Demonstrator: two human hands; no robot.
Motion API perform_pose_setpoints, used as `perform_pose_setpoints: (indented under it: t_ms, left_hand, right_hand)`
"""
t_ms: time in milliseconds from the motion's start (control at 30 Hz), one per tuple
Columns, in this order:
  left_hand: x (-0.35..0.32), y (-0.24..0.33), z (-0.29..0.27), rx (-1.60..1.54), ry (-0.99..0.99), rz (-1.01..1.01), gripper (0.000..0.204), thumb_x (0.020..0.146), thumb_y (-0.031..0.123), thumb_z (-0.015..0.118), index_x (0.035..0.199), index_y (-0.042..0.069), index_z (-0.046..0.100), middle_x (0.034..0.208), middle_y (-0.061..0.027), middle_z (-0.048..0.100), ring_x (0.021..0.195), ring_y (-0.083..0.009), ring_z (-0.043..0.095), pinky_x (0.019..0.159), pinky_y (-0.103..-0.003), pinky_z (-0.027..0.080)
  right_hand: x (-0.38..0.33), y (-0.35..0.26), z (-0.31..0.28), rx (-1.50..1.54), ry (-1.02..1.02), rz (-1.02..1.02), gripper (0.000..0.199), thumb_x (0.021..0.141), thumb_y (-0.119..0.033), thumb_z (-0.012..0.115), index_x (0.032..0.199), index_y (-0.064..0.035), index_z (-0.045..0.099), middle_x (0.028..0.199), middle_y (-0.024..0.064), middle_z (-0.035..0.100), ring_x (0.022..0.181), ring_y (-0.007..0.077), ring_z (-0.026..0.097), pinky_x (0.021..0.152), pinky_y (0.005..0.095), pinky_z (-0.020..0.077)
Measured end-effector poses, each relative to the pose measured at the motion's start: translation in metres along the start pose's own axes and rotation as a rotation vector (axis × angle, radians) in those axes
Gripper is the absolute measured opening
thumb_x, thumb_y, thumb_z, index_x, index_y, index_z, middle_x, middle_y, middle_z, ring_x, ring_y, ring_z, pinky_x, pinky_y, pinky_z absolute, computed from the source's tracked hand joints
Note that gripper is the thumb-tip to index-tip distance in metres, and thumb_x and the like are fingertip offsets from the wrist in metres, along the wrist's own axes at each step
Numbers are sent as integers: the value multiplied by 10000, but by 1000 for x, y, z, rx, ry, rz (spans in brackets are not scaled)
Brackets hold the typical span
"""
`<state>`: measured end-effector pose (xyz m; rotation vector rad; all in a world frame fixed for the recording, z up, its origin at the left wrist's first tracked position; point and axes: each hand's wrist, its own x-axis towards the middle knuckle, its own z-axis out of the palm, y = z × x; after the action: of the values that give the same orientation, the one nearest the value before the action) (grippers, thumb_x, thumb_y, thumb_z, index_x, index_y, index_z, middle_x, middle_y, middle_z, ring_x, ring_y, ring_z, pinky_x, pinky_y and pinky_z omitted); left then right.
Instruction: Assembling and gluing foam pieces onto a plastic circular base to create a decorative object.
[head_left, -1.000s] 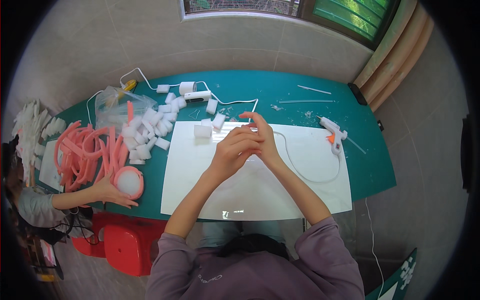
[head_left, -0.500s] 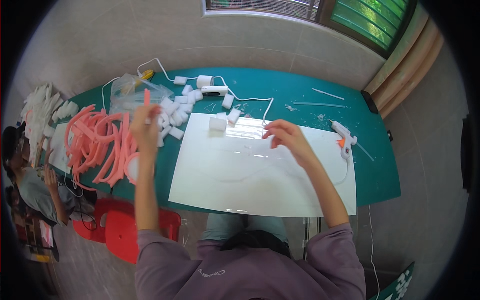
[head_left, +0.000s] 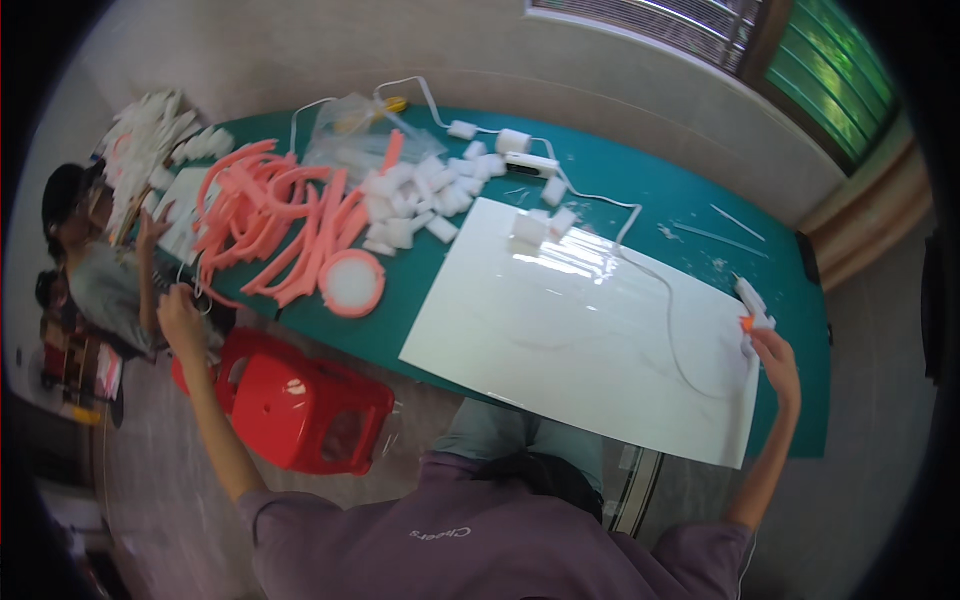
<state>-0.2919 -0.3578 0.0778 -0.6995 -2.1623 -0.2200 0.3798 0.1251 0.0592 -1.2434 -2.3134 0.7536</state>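
Observation:
At the right end of the white board, my right hand is closed around the handle of a white hot glue gun with an orange trigger. My left hand is stretched out past the table's near left edge, close to a white cable. Its fingers look bunched together; what they hold, if anything, is too small to make out. Between the hands lie a tangle of pink foam strips, a pink ring with a white centre and a pile of white foam blocks.
Two foam blocks sit on the board's far edge, one of them a white block. A white device, a clear plastic bag and thin translucent sticks lie farther back. Red stools stand left; beyond sits a co-worker.
My right hand has moved from above the board to the glue gun. My left hand has swung from the pink strips out to the left. The whole view has turned and shifted.

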Motion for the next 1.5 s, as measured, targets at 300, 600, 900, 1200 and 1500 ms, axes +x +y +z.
perform_pose_setpoints:
  t_ms: [300,600,900,1200,1500]
  left_hand:
    - [-168,28,-6,-183,-463,-390,284,819,167,510,1096,108,536,887,-158,600,814,-279,582,697,-370,442]
    - [-67,143,-27,-256,-361,115,857,566,403,718,1298,201,322,1417,-112,97,1286,-392,50,948,-645,41]
    - [-22,220,41,-11,-877,455,828,468,392,759,1215,355,406,1386,-121,190,1258,-446,86,904,-702,89]
    - [-27,211,53,-247,-685,392,814,461,328,759,1195,332,407,1294,-123,261,1202,-458,175,858,-711,168]
    - [-12,259,-8,-1156,-462,550,869,504,326,765,1255,159,360,1255,-245,310,1176,-388,293,951,-448,254]
  right_hand:
    - [-15,-77,1,-207,-345,18,268,753,-126,584,991,-2,569,949,130,609,760,217,581,673,292,459]
    - [15,-180,60,-264,-515,-383,348,745,-146,603,1064,-28,531,986,157,589,853,312,568,724,337,451]
    - [4,-233,115,-467,-834,-776,343,784,-239,568,1084,-81,513,982,108,572,844,270,545,767,362,402]
    - [-13,-249,136,-508,-1074,-1061,303,795,-255,542,1056,-107,500,936,68,554,822,245,550,749,341,394]
    - [41,-252,153,189,-682,-565,649,685,-97,646,1266,-86,359,1262,125,399,1069,273,461,841,360,397]
